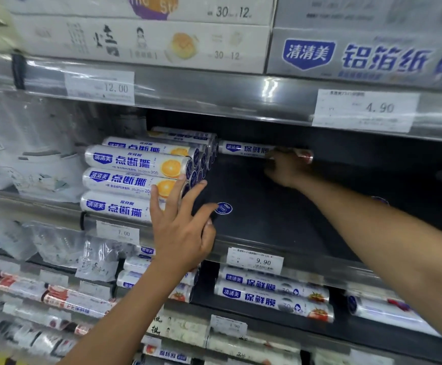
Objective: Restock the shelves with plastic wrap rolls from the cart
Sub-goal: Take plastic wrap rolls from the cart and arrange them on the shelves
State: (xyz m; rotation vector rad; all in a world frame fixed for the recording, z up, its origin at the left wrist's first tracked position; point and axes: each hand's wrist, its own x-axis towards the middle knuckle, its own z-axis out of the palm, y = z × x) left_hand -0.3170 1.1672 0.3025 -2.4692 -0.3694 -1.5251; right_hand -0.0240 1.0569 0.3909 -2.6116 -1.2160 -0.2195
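Rearward, right hand [287, 168] curls its grip round a roll [243, 148]; left hand [183, 233], grip splayed, touches stacked rolls [133, 164].

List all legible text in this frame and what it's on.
"12.00": top-left tag
"4.90": top-right tag
"7.00": middle-left tag
"9.90": middle-right tag
"清清美 铝箔纸": foil box
"30", "12": white box
"清清美 点断撕": orange rolls
"清清美 保鲜": held roll, in right hand
"清清美 保鲜膜": tomato rolls
Tag fine print and bottom-shelf labels: too blurred to read.
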